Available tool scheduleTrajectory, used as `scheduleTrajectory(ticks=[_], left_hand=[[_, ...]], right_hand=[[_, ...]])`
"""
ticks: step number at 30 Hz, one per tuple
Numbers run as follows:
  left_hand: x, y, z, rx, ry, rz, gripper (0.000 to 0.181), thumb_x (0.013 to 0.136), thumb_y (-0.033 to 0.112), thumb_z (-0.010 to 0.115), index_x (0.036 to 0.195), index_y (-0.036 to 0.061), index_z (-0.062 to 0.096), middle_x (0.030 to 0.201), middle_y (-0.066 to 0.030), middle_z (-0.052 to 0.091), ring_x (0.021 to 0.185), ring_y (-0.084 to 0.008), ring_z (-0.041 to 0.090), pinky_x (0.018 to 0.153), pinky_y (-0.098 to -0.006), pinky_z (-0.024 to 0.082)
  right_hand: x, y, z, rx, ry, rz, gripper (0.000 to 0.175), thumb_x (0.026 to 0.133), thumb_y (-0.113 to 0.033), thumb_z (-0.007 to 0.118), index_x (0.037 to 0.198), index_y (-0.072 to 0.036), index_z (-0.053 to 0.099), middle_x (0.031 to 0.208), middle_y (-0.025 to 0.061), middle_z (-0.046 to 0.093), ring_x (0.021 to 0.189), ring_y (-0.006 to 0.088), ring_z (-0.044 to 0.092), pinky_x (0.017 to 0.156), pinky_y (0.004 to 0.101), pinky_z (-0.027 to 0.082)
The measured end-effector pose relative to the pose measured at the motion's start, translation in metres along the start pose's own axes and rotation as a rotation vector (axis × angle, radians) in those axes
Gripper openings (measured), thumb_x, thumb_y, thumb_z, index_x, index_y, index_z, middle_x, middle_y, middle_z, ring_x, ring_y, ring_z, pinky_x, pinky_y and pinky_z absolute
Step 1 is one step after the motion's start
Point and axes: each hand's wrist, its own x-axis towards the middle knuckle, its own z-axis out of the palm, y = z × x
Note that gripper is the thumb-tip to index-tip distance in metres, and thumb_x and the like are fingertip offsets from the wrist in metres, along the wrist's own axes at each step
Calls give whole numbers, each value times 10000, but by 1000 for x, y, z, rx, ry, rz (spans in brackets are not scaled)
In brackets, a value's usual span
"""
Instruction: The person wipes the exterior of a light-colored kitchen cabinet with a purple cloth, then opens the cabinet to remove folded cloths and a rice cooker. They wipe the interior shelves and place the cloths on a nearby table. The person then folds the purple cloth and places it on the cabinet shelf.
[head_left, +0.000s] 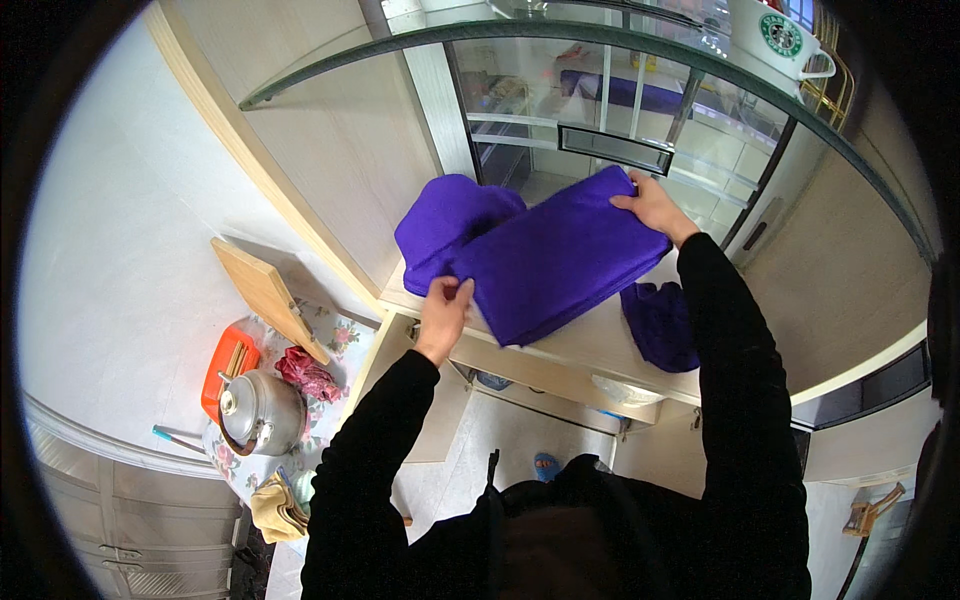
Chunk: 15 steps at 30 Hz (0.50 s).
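A folded purple cloth (562, 255), like a fleecy towel, lies tilted across the pale wooden counter (592, 360) before me. My right hand (654, 204) grips its far right corner, thumb on top. At the near left corner, my left hand (444, 319) pinches the edge between thumb and fingers. Behind this corner sits another purple cloth (457, 217), bunched and rounded, partly covered by the folded one. A darker, crumpled purple cloth (660, 326) rests by my right forearm, partly hidden by the sleeve.
Overhead curves a glass shelf (555, 30) bearing a white mug (776, 37). A sliding window (540, 97) stands behind the counter. Left, a flowered table holds a metal pot (262, 412), orange basket (225, 352), cutting board (262, 292) and yellow cloth (277, 510). Below, an open cupboard door (427, 412) juts out.
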Motion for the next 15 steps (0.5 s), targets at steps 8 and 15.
scheduleTrajectory(ticks=[8,15], left_hand=[[67,44,-21,1132,283,747,893,603,184,785,1363,101,324,1344,-178,366,1263,-371,323,1043,-447,285],[124,49,-15,1256,210,505,749,718,119,664,1385,167,329,1164,-130,526,1088,-342,505,966,-416,384]], right_hand=[[-6,-17,48,-423,-5,-80,383,765,-225,650,1093,-49,560,1023,193,617,967,370,584,816,440,478],[-33,-51,106,-267,-123,-434,291,779,-211,633,1022,-57,588,998,153,585,938,351,574,805,424,470]])
